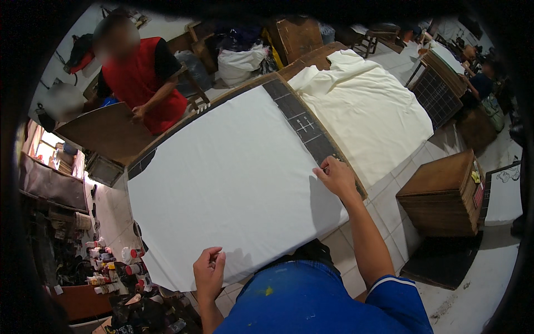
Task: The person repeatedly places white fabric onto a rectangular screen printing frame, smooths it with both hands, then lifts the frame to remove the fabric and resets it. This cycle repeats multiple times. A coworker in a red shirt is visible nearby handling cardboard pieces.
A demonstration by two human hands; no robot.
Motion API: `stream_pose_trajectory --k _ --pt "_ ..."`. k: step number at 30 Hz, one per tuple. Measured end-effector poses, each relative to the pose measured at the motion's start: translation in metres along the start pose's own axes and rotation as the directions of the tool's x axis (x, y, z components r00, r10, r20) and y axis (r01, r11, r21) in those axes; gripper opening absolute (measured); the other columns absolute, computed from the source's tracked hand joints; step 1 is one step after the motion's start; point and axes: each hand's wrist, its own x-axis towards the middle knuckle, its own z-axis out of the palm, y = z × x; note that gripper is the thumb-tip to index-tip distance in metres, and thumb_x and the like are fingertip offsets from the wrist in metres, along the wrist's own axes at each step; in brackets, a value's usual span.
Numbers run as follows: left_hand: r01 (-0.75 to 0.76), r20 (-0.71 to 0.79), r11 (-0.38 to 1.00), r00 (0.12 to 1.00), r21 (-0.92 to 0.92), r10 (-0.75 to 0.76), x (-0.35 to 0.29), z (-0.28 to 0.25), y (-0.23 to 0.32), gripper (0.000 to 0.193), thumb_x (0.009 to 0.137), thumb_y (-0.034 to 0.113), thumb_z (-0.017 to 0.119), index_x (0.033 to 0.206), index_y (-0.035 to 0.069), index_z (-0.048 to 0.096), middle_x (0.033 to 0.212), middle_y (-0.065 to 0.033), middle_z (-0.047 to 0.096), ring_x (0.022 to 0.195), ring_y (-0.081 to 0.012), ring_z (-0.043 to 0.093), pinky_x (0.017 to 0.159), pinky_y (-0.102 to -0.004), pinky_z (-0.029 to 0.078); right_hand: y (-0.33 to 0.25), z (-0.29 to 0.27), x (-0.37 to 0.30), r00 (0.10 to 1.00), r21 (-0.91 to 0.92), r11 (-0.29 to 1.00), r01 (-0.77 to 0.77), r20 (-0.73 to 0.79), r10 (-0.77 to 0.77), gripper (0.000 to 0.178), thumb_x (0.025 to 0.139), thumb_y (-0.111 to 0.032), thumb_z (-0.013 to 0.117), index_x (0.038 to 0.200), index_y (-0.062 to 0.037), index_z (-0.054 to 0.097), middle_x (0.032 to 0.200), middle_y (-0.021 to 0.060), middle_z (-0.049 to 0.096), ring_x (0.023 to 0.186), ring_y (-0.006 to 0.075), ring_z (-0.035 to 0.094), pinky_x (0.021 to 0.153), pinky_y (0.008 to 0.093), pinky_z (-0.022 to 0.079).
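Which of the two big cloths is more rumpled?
The cream cloth, at right: it has folds bunched at its far end, while the white cloth, at centre, lies nearly smooth.

Smooth matt cloth [222, 178], wooden boards [439, 177]

The only view comes from the wearer's head, through the left of two fisheye cameras worn side by side. It faces down and forward over the white cloth [228, 178], near enough for this to fill the middle. The wearer's own blue shirt [295, 300] shows from above, on the near side of the cloth. Beyond the cloth, the view reaches a person in red [142, 83] and a white sack [239, 64]. A dark rim curves past the cloth's left, right and far sides.
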Motion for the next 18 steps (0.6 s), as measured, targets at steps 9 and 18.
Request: stream_pose_trajectory --k 9,18 --pt "-0.339 -0.061 0.905 0.929 0.257 0.365 0.029 0.031 0.011 0.022 0.090 0.010 0.075 0.111 0.002 0.072 0.128 -0.0163 0.067 0.126 -0.0367 0.059 0.099 -0.0466 0.054 0.014 0.005 0.029 0.999 -0.106 0.994 0.040 0.019 -0.038 0.033 0.096 -0.034 0.074 0.094 -0.0016 0.069 0.088 0.0145 0.072 0.086 0.0321 0.070 0.078 0.0464 0.054" --pt "-0.274 -0.035 0.860 0.947 0.430 0.319 0.058 0.041 -0.015 0.058 0.091 0.029 0.078 0.141 0.003 0.062 0.165 -0.0226 0.038 0.157 -0.0463 0.023 0.127 -0.0596 0.021 -0.033 0.019 0.082 0.998 -0.058 0.996 0.063 -0.022 -0.064 0.030 0.096 -0.036 0.072 0.092 -0.0065 0.068 0.092 0.0159 0.074 0.090 0.0375 0.071 0.079 0.0498 0.055"
